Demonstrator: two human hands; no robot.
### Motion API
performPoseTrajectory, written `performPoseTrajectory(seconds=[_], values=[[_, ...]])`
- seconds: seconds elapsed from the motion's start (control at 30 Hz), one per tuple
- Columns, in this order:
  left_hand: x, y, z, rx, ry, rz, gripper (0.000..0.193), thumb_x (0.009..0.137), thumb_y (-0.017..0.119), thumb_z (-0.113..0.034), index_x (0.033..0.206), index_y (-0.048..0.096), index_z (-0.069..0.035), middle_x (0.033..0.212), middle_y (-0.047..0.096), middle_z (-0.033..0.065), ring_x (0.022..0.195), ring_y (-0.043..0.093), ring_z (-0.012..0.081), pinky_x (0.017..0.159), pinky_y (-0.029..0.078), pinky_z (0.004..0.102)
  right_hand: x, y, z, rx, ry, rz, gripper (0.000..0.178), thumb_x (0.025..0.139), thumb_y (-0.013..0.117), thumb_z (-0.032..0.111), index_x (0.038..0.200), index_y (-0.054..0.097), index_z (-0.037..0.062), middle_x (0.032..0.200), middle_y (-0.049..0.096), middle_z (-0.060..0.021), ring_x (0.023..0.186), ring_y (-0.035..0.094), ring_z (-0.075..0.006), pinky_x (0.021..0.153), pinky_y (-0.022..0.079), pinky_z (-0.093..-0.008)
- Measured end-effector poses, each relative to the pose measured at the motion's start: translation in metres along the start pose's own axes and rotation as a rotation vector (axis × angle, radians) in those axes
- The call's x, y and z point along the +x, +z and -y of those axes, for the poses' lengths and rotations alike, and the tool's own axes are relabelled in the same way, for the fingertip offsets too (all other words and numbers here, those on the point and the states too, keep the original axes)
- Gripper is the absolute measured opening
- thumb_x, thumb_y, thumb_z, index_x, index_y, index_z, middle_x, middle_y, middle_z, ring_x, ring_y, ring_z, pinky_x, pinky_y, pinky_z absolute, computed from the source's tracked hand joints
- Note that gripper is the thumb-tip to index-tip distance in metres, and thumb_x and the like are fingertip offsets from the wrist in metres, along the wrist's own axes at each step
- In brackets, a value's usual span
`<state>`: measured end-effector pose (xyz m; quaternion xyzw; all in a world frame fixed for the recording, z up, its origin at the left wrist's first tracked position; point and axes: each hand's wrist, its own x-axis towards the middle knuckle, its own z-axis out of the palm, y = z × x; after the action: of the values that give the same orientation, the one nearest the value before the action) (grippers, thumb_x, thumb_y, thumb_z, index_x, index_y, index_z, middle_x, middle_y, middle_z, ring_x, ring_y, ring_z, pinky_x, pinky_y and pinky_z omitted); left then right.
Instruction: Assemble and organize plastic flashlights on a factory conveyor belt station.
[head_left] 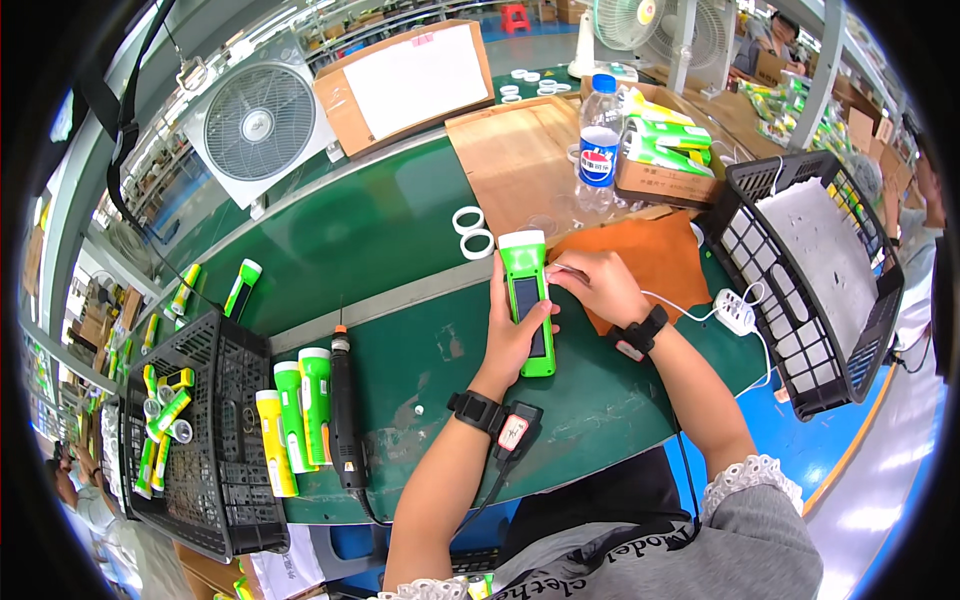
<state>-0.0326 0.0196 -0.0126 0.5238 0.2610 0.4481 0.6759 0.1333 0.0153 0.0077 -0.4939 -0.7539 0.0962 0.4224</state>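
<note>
A green flashlight (522,262) with a white head and a dark panel on its body stands nearly upright in the picture, over the green table. My left hand (512,335) is wrapped round its body, thumb across the front. Close to the flashlight's right side, my right hand (610,290) is closed in a pinch on a thin metal tool (570,268), whose exact kind I cannot make out. Two white rings (477,243) lie just left of the flashlight's head. An orange cloth (650,255) lies beyond my right hand.
Left on the table are one yellow flashlight (271,440), two green flashlights (316,400) and a black electric screwdriver (346,420). Black baskets flank me, left (225,450) and right (800,340). A bottle (600,130), a cardboard box (665,187) and a white power strip (735,312) stand right.
</note>
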Motion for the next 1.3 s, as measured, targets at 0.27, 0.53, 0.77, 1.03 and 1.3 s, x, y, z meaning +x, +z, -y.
performPoseTrajectory(seconds=[0.27, 0.53, 0.77, 1.03, 1.3], values=[[0.002, -0.003, 0.005, -0.011, 0.083, -0.199, 0.056, 0.082, 0.054, -0.005, 0.131, 0.027, -0.008, 0.098, 0.051, 0.0088, 0.08, 0.057, 0.016, 0.06, 0.052, 0.029, 0.002, -0.019, 0.009, 0.007, 0.22, -0.091, 0.008, 0.075, 0.06, 0.01, 0.08, 0.061, 0.0042, 0.077, 0.063, -0.0118, 0.062, 0.061, -0.027, 0.057, 0.047, -0.0308], [0.0, -0.016, 0.005, -0.254, -0.007, 0.033, 0.05, 0.082, 0.054, -0.025, 0.124, 0.036, -0.005, 0.105, 0.052, 0.0095, 0.081, 0.058, 0.0169, 0.067, 0.051, 0.0304, -0.002, 0.002, 0.039, 0.203, 0.171, 0.003, 0.037, 0.07, 0.07, 0.021, 0.1, 0.053, 0.0076, 0.098, 0.059, -0.0069, 0.085, 0.059, -0.0227, 0.067, 0.048, -0.0332], [-0.003, -0.016, 0.005, -0.377, -0.003, 0.124, 0.059, 0.076, 0.062, -0.028, 0.123, 0.037, -0.002, 0.112, 0.051, 0.0093, 0.087, 0.057, 0.0167, 0.072, 0.05, 0.0316, -0.006, 0.002, 0.04, 0.29, 0.137, 0.024, 0.043, 0.068, 0.072, 0.022, 0.102, 0.048, 0.0091, 0.093, 0.058, -0.004, 0.082, 0.057, -0.0188, 0.062, 0.046, -0.0283], [-0.002, -0.019, 0.008, -0.362, 0.022, 0.146, 0.065, 0.072, 0.067, -0.031, 0.122, 0.037, -0.002, 0.11, 0.051, 0.0077, 0.085, 0.057, 0.0151, 0.074, 0.048, 0.0291, -0.006, 0.003, 0.041, 0.326, 0.139, 0.063, 0.041, 0.067, 0.072, 0.022, 0.098, 0.048, 0.0082, 0.088, 0.056, -0.0032, 0.078, 0.056, -0.0173, 0.059, 0.045, -0.0279], [0.003, -0.02, 0.016, -0.417, -0.12, -0.002, 0.037, 0.086, 0.048, -0.033, 0.106, 0.044, -0.003, 0.088, 0.054, 0.0114, 0.075, 0.057, 0.0153, 0.064, 0.047, 0.0277, -0.004, 0.011, 0.034, 0.237, 0.139, 0.151, 0.043, 0.067, 0.072, 0.024, 0.099, 0.048, 0.0078, 0.091, 0.058, -0.0067, 0.081, 0.057, -0.0213, 0.066, 0.046, -0.0314]])
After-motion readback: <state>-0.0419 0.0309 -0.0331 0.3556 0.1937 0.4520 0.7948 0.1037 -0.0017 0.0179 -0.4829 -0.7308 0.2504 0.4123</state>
